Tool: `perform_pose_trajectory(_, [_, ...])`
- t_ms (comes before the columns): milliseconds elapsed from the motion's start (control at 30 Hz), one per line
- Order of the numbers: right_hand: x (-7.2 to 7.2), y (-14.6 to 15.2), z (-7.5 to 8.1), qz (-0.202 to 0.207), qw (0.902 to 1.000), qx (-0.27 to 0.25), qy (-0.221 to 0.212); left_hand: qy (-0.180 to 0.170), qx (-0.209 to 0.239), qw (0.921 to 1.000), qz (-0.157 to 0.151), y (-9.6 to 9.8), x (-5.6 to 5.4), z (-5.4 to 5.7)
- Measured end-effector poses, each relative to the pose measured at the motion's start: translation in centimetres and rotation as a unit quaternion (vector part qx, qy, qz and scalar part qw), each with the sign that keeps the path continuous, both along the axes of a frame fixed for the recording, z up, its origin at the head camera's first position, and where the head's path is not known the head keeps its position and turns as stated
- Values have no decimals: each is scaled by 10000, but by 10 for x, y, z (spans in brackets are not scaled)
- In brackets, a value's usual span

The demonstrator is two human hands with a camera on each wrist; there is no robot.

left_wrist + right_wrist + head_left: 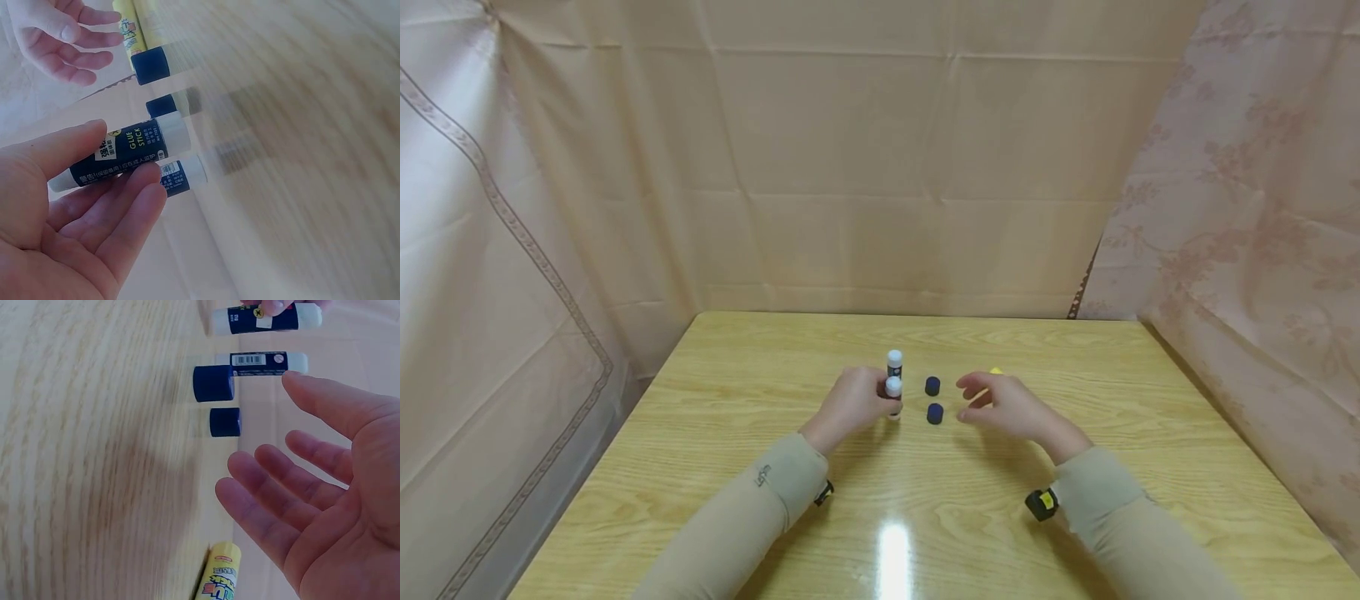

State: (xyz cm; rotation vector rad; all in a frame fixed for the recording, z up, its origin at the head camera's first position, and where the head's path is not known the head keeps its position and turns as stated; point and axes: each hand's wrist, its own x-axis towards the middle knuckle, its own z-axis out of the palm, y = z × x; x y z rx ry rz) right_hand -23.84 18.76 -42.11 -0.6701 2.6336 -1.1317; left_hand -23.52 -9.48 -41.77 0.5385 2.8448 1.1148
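Note:
Between its thumb and fingers, my left hand (856, 398) grips a dark-labelled glue stick (128, 150) with white ends, held upright at the table. Just behind it stands a second dark glue stick (894, 358), partly covered by the first in the head view. To their right, two short dark blue caps (932, 386) stand on the table, one nearer the front. My right hand (1003, 406) hovers to the right of the caps, fingers loosely bent and apart, holding nothing. A yellow glue stick (219, 572) is near that hand, mostly hidden behind it in the head view.
The wooden table (760, 367) reaches back to a beige curtain (850, 167). Patterned cloth hangs along the left and right sides. A bright light reflection lies on the table's front middle.

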Motion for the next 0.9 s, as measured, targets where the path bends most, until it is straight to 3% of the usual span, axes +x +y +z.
perform_pose_trajectory(900, [1,-6,1,54,9999,137,-72,-161,-109,9998,13,3,-5,-6])
